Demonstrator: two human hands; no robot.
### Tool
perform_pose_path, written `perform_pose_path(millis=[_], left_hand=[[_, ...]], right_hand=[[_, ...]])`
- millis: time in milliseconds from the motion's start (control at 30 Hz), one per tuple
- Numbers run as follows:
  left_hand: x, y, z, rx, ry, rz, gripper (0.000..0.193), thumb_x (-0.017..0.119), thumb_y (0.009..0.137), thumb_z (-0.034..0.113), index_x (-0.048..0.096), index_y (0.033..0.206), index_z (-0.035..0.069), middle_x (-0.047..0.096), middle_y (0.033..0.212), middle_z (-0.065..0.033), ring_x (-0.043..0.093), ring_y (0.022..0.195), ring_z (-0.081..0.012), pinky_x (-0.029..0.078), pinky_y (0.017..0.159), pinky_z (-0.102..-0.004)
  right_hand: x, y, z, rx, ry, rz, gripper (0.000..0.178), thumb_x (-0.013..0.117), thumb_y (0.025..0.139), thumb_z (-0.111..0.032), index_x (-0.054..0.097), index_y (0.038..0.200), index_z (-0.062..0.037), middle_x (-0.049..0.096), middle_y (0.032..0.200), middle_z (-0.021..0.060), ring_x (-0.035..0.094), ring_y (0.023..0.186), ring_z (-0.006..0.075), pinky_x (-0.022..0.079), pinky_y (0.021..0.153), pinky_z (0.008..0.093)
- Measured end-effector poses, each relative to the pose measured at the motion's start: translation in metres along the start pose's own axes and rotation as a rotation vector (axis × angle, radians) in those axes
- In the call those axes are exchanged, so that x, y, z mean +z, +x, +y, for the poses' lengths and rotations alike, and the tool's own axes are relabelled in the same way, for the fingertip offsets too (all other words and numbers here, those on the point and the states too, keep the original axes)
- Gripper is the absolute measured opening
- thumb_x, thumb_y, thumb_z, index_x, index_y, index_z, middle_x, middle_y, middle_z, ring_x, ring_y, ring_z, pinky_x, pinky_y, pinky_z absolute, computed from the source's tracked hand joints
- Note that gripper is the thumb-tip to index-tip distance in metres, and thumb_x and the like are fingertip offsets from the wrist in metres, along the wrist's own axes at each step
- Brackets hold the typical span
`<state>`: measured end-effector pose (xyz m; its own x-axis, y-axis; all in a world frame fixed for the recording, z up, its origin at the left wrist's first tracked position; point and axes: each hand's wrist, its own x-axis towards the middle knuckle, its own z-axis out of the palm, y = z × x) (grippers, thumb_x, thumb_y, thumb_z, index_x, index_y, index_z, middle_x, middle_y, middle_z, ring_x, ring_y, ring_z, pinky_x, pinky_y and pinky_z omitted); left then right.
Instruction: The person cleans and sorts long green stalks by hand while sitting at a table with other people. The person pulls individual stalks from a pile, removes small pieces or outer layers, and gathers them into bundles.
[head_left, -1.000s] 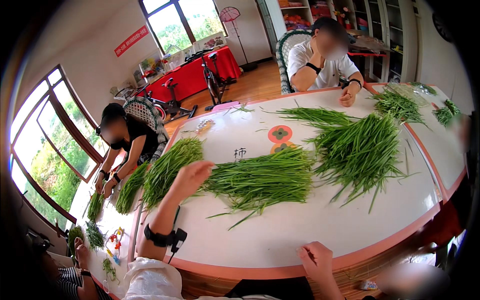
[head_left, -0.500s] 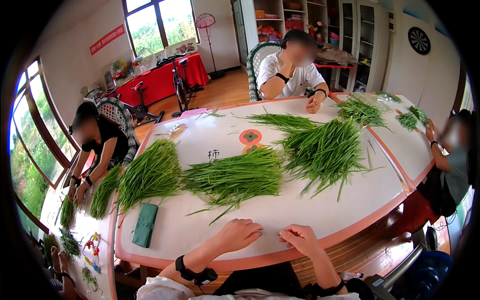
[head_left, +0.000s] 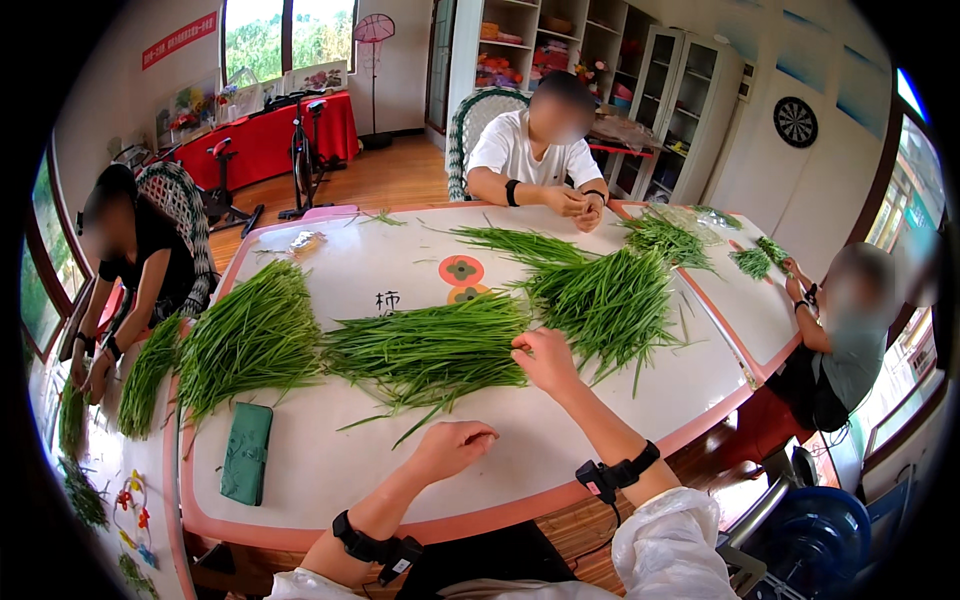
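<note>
Long, thin green chives lie in several piles on a white table (head_left: 560,440) with a pink edge. My right hand (head_left: 545,358) reaches over the table to the right end of the middle pile of chives (head_left: 430,345). Its fingers are bent together at the stalk ends; whatever is between them is hidden. Closer to me, my left hand (head_left: 452,450) hovers low or rests just below that pile, loosely curled, with nothing showing in it. Another pile of chives (head_left: 250,335) spreads to the left, and a larger, looser pile of chives (head_left: 605,300) is at the right.
A green phone case (head_left: 246,453) lies at the left near the table edge. One person (head_left: 535,150) sits across from me, another person (head_left: 135,260) handles greens at the left, and a third person (head_left: 855,310) does so at the right. A blue bin (head_left: 815,540) stands lower right.
My right hand has moved from beside my left hand, forward to the middle pile's right end. My view has shifted right. The person across has lowered a hand from the face to the table.
</note>
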<state>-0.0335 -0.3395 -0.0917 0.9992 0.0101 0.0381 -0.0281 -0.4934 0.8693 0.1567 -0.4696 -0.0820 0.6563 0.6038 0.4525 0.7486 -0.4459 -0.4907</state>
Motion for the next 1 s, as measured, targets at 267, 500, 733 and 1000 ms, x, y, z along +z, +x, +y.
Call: perform_pose_path(millis=[267, 500, 733, 1000], left_hand=[[0.001, 0.000, -0.005, 0.106, 0.087, 0.025, 0.019, 0.055, 0.082, 0.018, 0.065, 0.093, 0.007, 0.065, 0.079, -0.0083, 0.060, 0.068, -0.0211, 0.047, 0.063, -0.0292], [0.005, 0.000, -0.012, 0.126, 0.107, 0.065, 0.019, 0.055, 0.081, 0.019, 0.065, 0.093, 0.008, 0.065, 0.078, -0.0081, 0.061, 0.070, -0.0226, 0.047, 0.064, -0.0302], [0.009, 0.002, -0.014, 0.144, 0.139, 0.063, 0.020, 0.055, 0.081, 0.021, 0.066, 0.091, 0.009, 0.065, 0.077, -0.0077, 0.061, 0.068, -0.0233, 0.048, 0.063, -0.0313], [0.008, 0.002, -0.016, 0.150, 0.135, 0.062, 0.021, 0.056, 0.081, 0.023, 0.066, 0.093, 0.009, 0.065, 0.075, -0.0071, 0.062, 0.068, -0.0217, 0.047, 0.063, -0.0309]], right_hand=[[0.006, 0.002, -0.001, -0.024, -0.020, 0.021, 0.007, 0.060, 0.076, -0.010, 0.061, 0.081, -0.0044, 0.061, 0.080, 0.0096, 0.054, 0.076, 0.0269, 0.044, 0.068, 0.0341], [-0.025, -0.021, -0.020, 0.465, 0.624, -0.223, 0.021, 0.057, 0.085, -0.016, 0.059, 0.096, 0.0013, 0.063, 0.080, 0.0038, 0.058, 0.069, 0.0098, 0.045, 0.060, 0.0218], [-0.023, -0.063, -0.019, 0.553, 0.808, -0.153, 0.023, 0.058, 0.085, -0.015, 0.059, 0.102, 0.0006, 0.062, 0.087, 0.0042, 0.058, 0.077, 0.0081, 0.046, 0.062, 0.0212], [-0.005, -0.096, -0.019, 0.463, 0.577, 0.057, 0.022, 0.057, 0.085, -0.012, 0.059, 0.103, -0.0009, 0.063, 0.084, 0.0030, 0.057, 0.075, 0.0074, 0.044, 0.064, 0.0212]])
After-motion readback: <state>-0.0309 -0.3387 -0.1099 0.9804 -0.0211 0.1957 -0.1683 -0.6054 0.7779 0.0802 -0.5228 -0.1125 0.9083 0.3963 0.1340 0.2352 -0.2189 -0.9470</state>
